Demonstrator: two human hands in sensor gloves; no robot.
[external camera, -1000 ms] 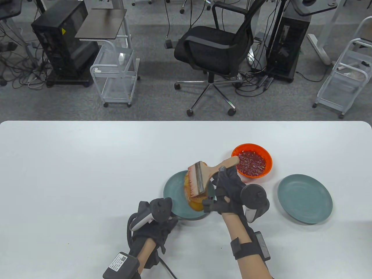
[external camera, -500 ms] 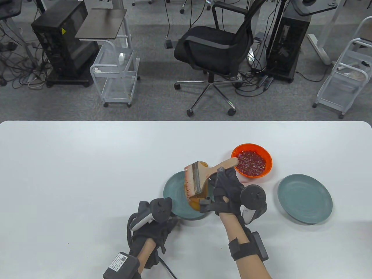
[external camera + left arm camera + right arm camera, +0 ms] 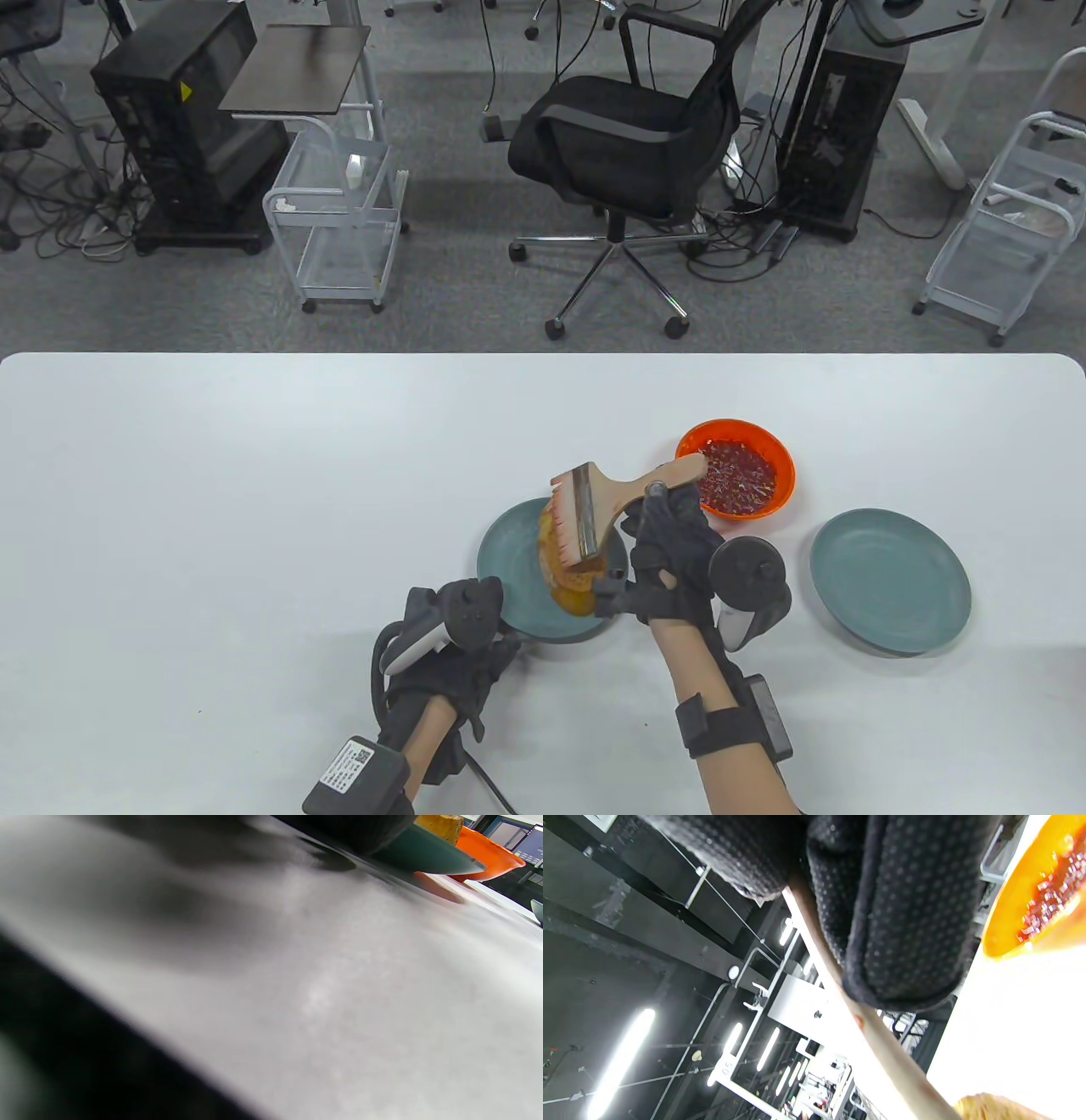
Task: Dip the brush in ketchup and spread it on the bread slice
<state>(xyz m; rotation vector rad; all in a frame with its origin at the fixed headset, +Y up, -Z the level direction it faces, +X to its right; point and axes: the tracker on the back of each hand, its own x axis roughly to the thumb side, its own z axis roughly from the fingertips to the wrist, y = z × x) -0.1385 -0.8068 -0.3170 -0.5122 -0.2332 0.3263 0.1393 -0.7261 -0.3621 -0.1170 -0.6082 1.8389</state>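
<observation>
A wide wooden brush [image 3: 594,508] with ketchup-stained bristles lies over the bread slice [image 3: 567,587] on a teal plate [image 3: 507,567]. My right hand [image 3: 666,552] grips the brush handle; the gloved fingers [image 3: 903,921] wrap the handle [image 3: 882,1043] in the right wrist view. The orange bowl of ketchup [image 3: 736,477] stands just behind my right hand and also shows in the right wrist view [image 3: 1035,895]. My left hand [image 3: 462,632] rests at the plate's near-left rim; its fingers are hidden. The left wrist view shows the plate edge [image 3: 424,855], bread [image 3: 441,825] and bowl [image 3: 488,859].
A second teal plate [image 3: 889,579] with nothing on it sits to the right of the bowl. The white table [image 3: 254,509] runs wide to the left and back. An office chair [image 3: 628,136] and carts stand beyond the far edge.
The brush swept slightly left over the bread, then back to the right and a little up. My right hand moved with it. My left hand stayed still.
</observation>
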